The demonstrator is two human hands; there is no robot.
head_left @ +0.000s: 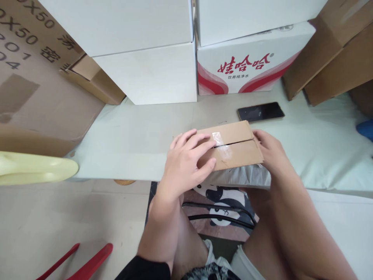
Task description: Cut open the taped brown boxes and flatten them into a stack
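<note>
A small brown cardboard box [239, 153] sits at the front edge of the covered table, its two top flaps meeting at a narrow seam. A short piece of clear tape [217, 138] lies wrinkled across that seam. My left hand [189, 159] rests over the left part of the box, fingers spread on its top. At the right end, my right hand [269, 149] grips the box, with most of its fingers hidden behind the cardboard. Past the box lies a black smartphone [260, 112], screen up.
White cartons [151, 74] and a red-and-white printed carton [250, 66] are stacked at the back. Large brown cartons [26, 97] stand left, others [335, 58] right. A pale yellow plastic piece [37, 168] juts in at left. Red legs [93, 260] show by the floor.
</note>
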